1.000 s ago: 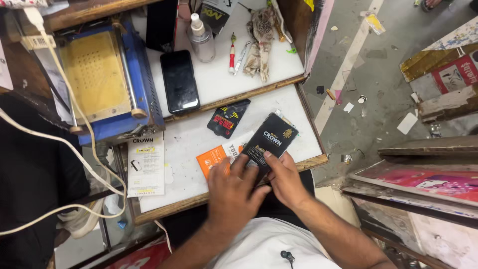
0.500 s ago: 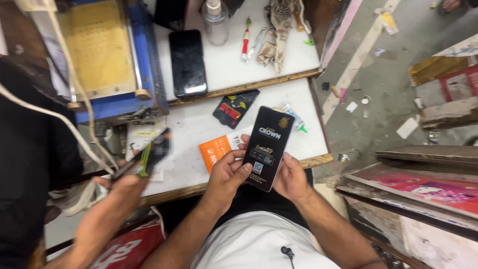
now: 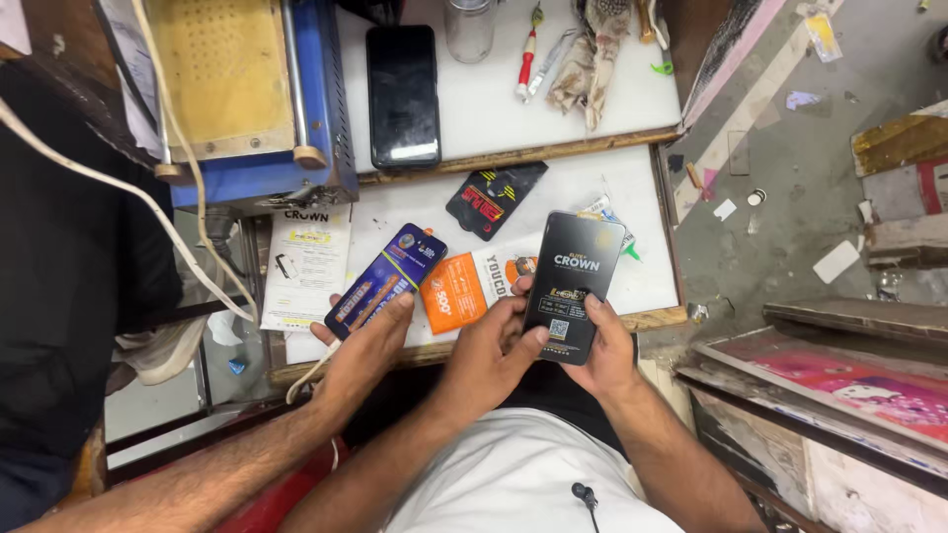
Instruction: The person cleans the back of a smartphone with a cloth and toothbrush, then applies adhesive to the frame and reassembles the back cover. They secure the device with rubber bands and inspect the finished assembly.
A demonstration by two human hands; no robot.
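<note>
Both my hands hold a flat black box (image 3: pixel 578 276) with gold and white print, just above the front edge of the white table (image 3: pixel 592 188). My left hand (image 3: pixel 489 350) grips its lower left edge, and my right hand (image 3: pixel 607 345) wraps its lower right corner. To the left, a co-worker's hand (image 3: pixel 360 350) reaches in from the lower left and holds a blue packet (image 3: pixel 390 276) against the table. An orange and white packet (image 3: pixel 464 286) lies between the blue packet and the black box.
A small black pouch (image 3: pixel 494 197) lies behind the box and a white leaflet (image 3: pixel 308 266) at the left. On the upper shelf are a dark phone (image 3: pixel 403 94), a blue machine with a yellow pad (image 3: pixel 247 99), a red screwdriver (image 3: pixel 526 64) and a rag (image 3: pixel 592 49). Littered floor lies to the right.
I have lifted the black box off the table and now hold it tilted up. A co-worker's hand came in from the left and brought a blue packet onto the table.
</note>
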